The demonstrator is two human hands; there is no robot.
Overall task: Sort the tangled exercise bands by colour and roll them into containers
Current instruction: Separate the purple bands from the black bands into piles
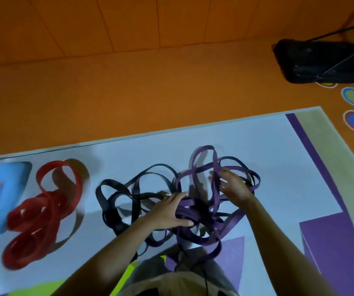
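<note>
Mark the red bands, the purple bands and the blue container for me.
red bands [41, 207], head view, on the bunched middle of the pile.
purple bands [190, 208], head view, on the thick bundle at the tangle's centre.
blue container [7, 189], head view, on its blue wall.

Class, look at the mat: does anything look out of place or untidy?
Yes. The black bands and purple bands are tangled in one heap mid-mat, while the red bands lie apart, loose, beside the blue container, not rolled inside.
</note>
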